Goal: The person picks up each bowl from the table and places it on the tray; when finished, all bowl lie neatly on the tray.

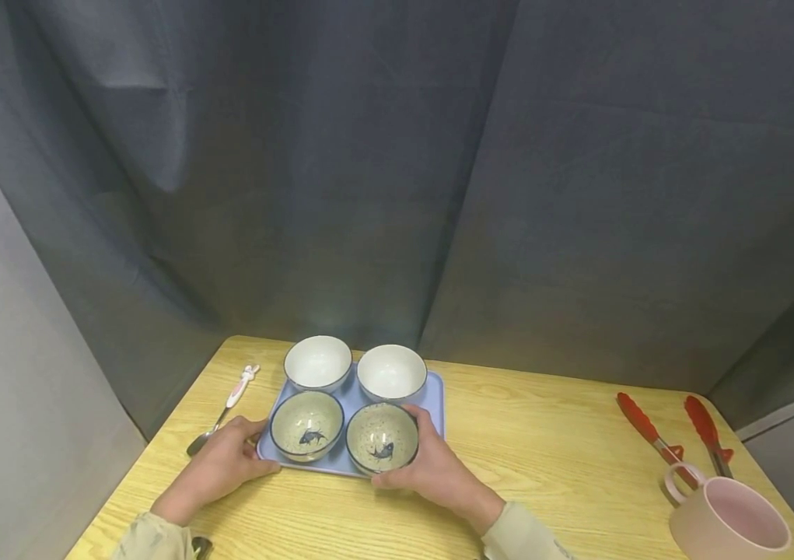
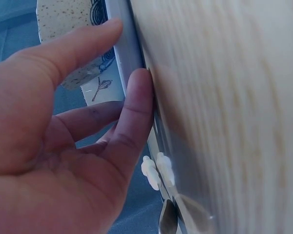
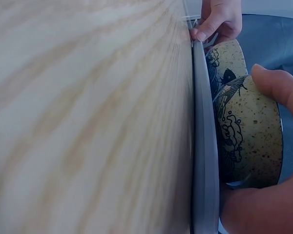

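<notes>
A light blue tray (image 1: 436, 400) lies on the wooden table with four-sided rows of bowls on it. At the front right is a speckled bowl (image 1: 383, 432) with a blue fish inside; my right hand (image 1: 438, 470) grips it, thumb at the near side and fingers round the far right. In the right wrist view this bowl (image 3: 254, 131) sits close over the tray. My left hand (image 1: 222, 459) holds the tray's front left corner, thumb along the front edge. Beside that hand stands a matching speckled bowl (image 1: 307, 424). Behind are two white bowls (image 1: 318, 363).
A spoon (image 1: 236, 393) with a white and pink rabbit handle lies left of the tray. Red-gripped metal tongs (image 1: 638, 418) lie at the far right, partly behind a pink mug (image 1: 725, 517). A dark curtain (image 1: 383, 179) hangs behind the table.
</notes>
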Demonstrator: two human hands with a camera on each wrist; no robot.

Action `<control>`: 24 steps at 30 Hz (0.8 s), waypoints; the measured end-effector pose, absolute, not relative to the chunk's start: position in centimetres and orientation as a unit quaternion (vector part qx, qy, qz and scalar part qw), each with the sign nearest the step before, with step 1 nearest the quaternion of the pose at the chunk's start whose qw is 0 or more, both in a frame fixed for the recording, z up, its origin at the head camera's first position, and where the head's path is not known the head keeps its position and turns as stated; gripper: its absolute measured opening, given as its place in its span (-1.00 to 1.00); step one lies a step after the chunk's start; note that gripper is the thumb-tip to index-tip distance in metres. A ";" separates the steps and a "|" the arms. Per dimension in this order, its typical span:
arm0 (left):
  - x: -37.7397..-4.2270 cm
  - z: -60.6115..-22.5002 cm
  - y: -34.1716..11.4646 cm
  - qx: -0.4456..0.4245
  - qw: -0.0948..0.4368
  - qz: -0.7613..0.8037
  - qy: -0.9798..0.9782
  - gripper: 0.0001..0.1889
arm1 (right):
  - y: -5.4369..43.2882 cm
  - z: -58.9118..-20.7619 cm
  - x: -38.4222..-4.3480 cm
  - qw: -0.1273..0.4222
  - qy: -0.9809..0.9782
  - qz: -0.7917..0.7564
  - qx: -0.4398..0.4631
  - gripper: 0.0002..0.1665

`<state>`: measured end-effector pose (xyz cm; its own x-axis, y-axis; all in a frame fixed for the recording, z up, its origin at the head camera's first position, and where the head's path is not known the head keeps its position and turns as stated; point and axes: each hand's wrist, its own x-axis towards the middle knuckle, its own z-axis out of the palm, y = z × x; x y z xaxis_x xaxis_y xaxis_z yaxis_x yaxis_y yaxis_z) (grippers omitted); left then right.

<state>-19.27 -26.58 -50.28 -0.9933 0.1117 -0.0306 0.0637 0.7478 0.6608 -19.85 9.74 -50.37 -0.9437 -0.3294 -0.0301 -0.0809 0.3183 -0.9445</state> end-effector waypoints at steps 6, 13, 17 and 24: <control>-19.3 -50.3 -26.6 0.051 0.031 0.348 0.935 -0.10 | 9.8 -50.4 -19.8 0.109 0.807 -0.566 -0.129 0.51; -19.3 -50.3 -26.6 0.051 0.030 0.344 0.937 -0.11 | 9.8 -50.1 -19.7 0.109 0.811 -0.558 -0.133 0.57; -19.3 -50.3 -26.6 0.049 0.031 0.342 0.938 -0.10 | 9.9 -49.9 -19.5 0.108 0.817 -0.551 -0.133 0.63; -19.3 -50.5 -26.7 0.051 0.032 0.346 0.936 -0.10 | 10.4 -49.4 -19.3 0.111 0.807 -0.566 -0.126 0.64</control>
